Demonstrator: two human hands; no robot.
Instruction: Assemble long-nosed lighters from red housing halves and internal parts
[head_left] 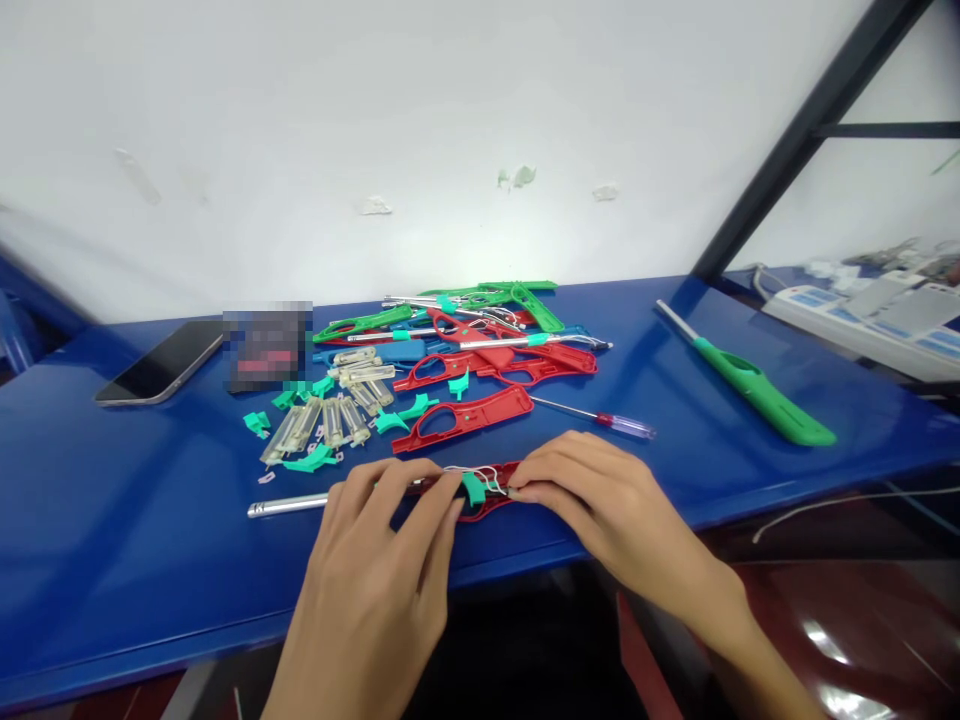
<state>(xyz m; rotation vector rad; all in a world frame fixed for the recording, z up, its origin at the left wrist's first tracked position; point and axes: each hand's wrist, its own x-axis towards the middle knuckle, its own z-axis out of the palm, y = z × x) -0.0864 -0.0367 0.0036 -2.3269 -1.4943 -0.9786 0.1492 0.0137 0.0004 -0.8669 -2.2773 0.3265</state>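
Near the table's front edge lies a red lighter half-shell, with a silver metal tube sticking out to the left. My left hand is closed over the joint of tube and shell, its fingertips beside a teal trigger. Thin white wires loop over the shell toward my right hand. That hand pinches at the shell's right part; what sits between its fingertips is too small and hidden to name. Just behind lies another red half-shell, flat on the table.
Clear fuel tanks and loose teal triggers lie to the left. Behind are piled shells and tubes. A screwdriver and a green lighter lie right. A phone and a blurred dark item lie left.
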